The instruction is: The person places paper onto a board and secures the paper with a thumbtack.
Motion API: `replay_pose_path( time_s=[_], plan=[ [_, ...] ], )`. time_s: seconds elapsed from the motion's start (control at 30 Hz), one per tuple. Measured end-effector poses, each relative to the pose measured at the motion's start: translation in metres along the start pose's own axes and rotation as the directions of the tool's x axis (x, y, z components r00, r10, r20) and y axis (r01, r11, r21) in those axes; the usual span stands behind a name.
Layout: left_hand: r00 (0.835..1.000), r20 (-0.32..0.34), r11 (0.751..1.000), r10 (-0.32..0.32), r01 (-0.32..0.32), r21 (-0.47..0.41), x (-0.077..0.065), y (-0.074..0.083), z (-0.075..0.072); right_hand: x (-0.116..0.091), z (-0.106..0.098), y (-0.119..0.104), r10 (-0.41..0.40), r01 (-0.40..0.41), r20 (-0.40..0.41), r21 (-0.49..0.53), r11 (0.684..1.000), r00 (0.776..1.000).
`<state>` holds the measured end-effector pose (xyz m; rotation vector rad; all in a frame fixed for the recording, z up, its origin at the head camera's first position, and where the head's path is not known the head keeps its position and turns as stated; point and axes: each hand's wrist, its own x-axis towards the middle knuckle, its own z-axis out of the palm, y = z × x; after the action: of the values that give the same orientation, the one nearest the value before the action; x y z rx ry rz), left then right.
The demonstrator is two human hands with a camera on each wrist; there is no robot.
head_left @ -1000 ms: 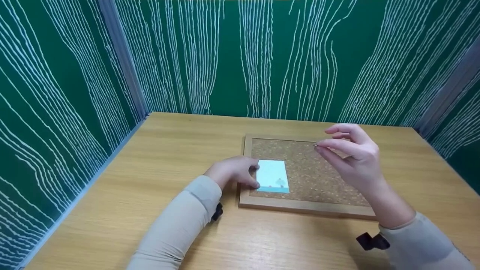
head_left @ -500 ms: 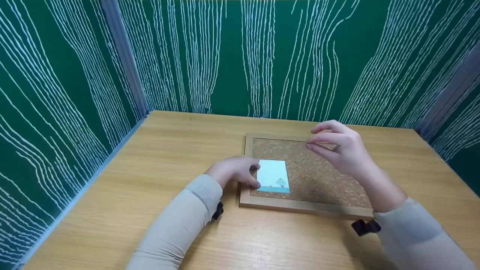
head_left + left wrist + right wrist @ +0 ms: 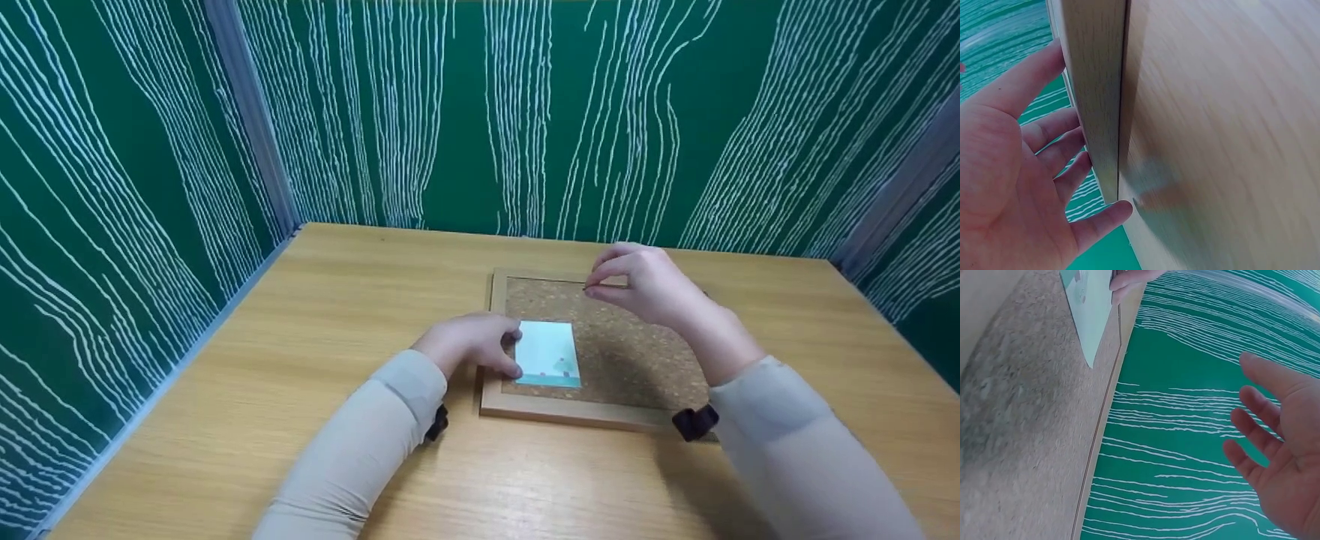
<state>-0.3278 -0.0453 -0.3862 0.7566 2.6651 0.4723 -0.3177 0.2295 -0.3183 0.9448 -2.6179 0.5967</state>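
Observation:
A corkboard (image 3: 540, 294) in a wooden frame lies on the table. On its left part sits a pale card (image 3: 546, 345) with a turquoise strip and a little tree printed along the bottom. My left hand (image 3: 476, 341) reaches over the frame's left side, thumb and forefinger spread at the card's left corners; in the left wrist view its fingers extend along the frame edge. Above the board, right of the card, my right hand (image 3: 637, 285) brings thumb and forefinger together on a tiny pin-like thing (image 3: 586, 288), mostly hidden by the fingertips. The right wrist view shows that hand (image 3: 1280, 439) above the cork.
The wooden table (image 3: 360, 285) extends around the board on all sides. Green panels (image 3: 457, 150) with white wavy lines stand behind and at both sides, with grey posts (image 3: 251, 112) at the corners. A dark wrist camera (image 3: 695, 422) sits under the right sleeve.
My right hand has moved left over the board, closer to the card, still pinching the tiny thing. The left hand and the card have stayed in place.

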Motion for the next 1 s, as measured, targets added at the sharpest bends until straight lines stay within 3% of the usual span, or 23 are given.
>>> replay_pose_path(
  time_s=[0.17, 0.37, 0.6, 0.77, 1.0],
  plan=[
    [1.000, 0.004, 1.000, 0.001, -0.001, 0.005, 0.002, -0.001, 0.000, 0.016, 0.004, -0.002, 0.046, -0.043, 0.102, -0.027, 0.999, 0.994],
    [1.000, 0.009, 1.000, -0.004, 0.004, 0.003, 0.004, 0.000, -0.001, 0.030, 0.015, -0.003, 0.105, -0.099, 0.214, -0.037, 0.994, 0.971],
    [1.000, 0.006, 0.999, 0.018, -0.018, 0.035, 0.003, -0.002, -0.001, 0.038, 0.035, 0.002, 0.098, -0.080, 0.281, -0.074, 0.994, 0.955],
    [1.000, 0.010, 1.000, -0.001, 0.001, 0.004, 0.002, -0.002, -0.003, 0.045, 0.048, 0.002, 0.194, -0.168, 0.376, -0.100, 0.981, 0.906],
    [1.000, 0.016, 1.000, 0.000, 0.000, -0.011, 0.002, -0.002, -0.002, 0.049, 0.066, -0.002, 0.231, -0.196, 0.472, -0.122, 0.973, 0.851]
  ],
)
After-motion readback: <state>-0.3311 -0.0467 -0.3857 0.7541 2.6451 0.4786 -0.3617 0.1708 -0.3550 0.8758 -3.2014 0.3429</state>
